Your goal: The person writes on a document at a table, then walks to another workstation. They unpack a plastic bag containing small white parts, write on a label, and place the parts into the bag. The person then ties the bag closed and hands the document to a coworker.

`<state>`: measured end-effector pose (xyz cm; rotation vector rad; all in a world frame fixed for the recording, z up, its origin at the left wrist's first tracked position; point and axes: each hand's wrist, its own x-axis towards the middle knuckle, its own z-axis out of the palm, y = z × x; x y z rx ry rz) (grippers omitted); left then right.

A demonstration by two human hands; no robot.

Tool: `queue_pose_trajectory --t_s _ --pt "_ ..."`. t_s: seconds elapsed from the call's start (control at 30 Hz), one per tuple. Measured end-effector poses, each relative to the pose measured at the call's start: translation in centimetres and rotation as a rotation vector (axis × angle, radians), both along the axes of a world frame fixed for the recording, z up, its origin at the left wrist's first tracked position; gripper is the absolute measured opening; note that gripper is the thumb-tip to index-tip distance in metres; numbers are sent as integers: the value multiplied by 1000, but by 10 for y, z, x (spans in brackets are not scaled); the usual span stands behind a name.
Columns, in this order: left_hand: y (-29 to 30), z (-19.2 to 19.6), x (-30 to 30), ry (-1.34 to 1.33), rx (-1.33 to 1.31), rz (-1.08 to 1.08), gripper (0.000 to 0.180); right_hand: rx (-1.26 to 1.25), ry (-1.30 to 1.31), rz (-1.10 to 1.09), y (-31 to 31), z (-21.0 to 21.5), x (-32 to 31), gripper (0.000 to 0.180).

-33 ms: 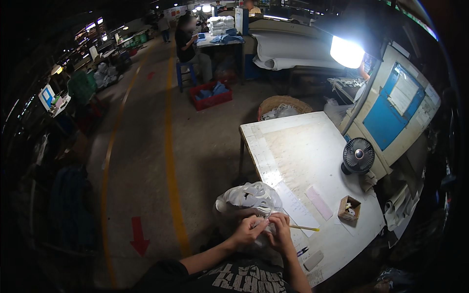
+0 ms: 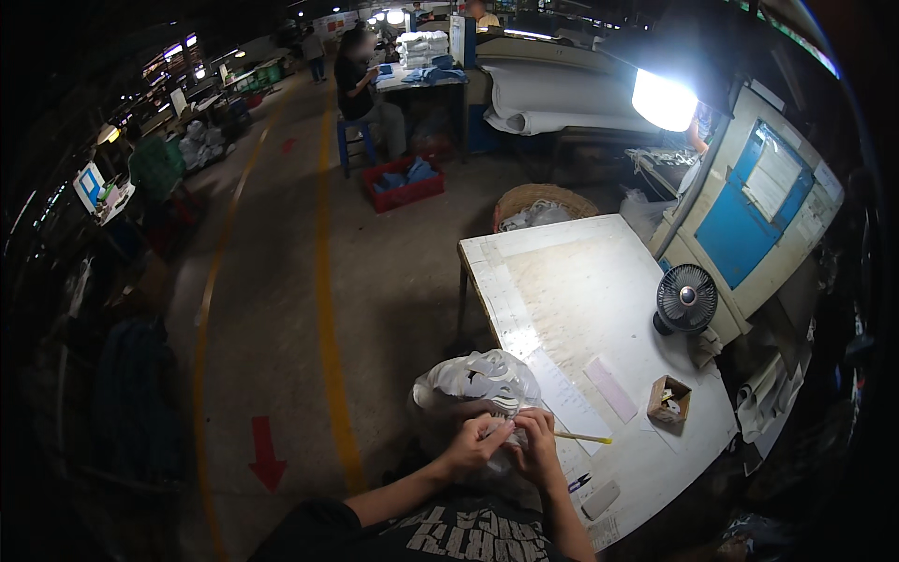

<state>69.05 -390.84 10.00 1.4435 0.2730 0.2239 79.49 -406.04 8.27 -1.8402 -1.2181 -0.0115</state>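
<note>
My left hand (image 2: 476,440) and my right hand (image 2: 538,442) are close together at the near left corner of the white work table (image 2: 599,281). Both pinch a small white fabric piece (image 2: 499,429) between their fingertips. Just beyond them, a crumpled white bundle with grey markings (image 2: 478,379) hangs over the table's edge. A yellow pencil (image 2: 585,437) lies on the table, pointing right from beside my right hand; I cannot tell whether the hand touches it.
On the table are a pink strip (image 2: 611,389), a small cardboard box (image 2: 670,398), a black desk fan (image 2: 686,300) and a grey block (image 2: 599,499). A wicker basket (image 2: 543,201) stands behind it. A seated person (image 2: 361,80) works far back by a red crate (image 2: 403,187).
</note>
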Motion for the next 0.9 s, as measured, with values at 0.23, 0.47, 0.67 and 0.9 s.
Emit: queue_pose_trajectory --t_s 0.23,0.47,0.67,0.9 --pt "5 6 -7 -35 -146 -37 27 17 -67 -39 3 -16 6 51" --pt "14 7 -8 -47 -205 -63 31 28 -61 -19 9 -17 17 48" --pt "18 5 -10 -129 -294 -93 37 83 -40 -3 12 -22 20 39" --pt "23 3 -11 -115 -188 -124 34 107 27 23 11 -23 20 27"
